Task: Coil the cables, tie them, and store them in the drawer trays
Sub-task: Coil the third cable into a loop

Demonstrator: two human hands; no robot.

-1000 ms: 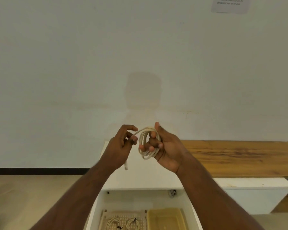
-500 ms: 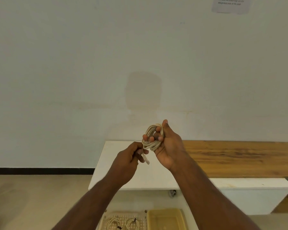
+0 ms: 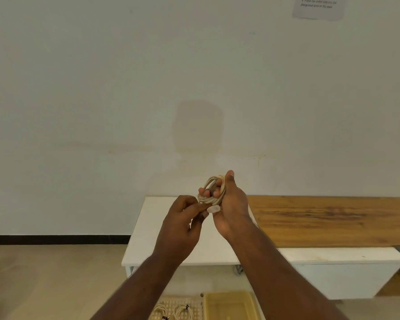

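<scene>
Cable coil gripped in raised right hand; left hand pinches its plug end.

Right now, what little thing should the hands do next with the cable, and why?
Probably tuck the loose plug end against the coil. The right hand grips the coil, the left hand pinches that end, and no tie shows on it yet.

We see a matt, smooth cream cable coil with a clear plastic plug, a grained brown wooden benchtop beside a smooth white cabinet top, a translucent yellow plastic tray, and a perforated cream tray.
</scene>
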